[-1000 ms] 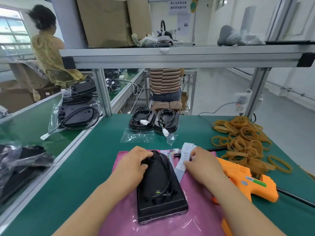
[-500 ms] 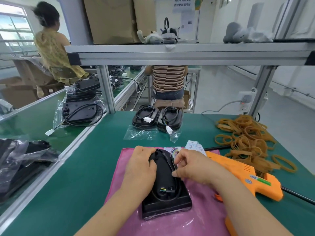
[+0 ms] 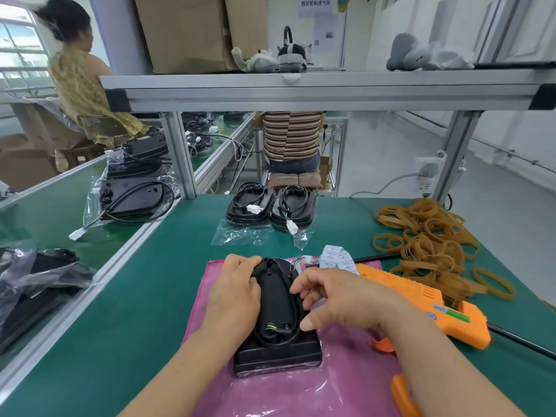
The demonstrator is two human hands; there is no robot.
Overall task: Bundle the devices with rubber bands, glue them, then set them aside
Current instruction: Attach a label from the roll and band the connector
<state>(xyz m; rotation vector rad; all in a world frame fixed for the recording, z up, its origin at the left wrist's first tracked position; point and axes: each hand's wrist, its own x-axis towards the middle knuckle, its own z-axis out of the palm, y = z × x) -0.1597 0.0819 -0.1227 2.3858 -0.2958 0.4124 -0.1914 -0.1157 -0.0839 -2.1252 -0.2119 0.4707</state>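
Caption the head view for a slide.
Left hand holds a black device on pink cloth; right hand pinches its cable; glue gun and rubber bands alongside.

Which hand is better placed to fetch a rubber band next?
Likely right: the rubber bands lie on that side, nearer the right hand, while the left hand grips the device, steadying it.

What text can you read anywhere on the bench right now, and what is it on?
Glue gun sticker: blue letters, possibly "ST"; the rest is blurred.
White label strip: printed lines, too small to read.
Posted sheet at the top of the view: Chinese characters, too blurred to quote.
No other text is legible.
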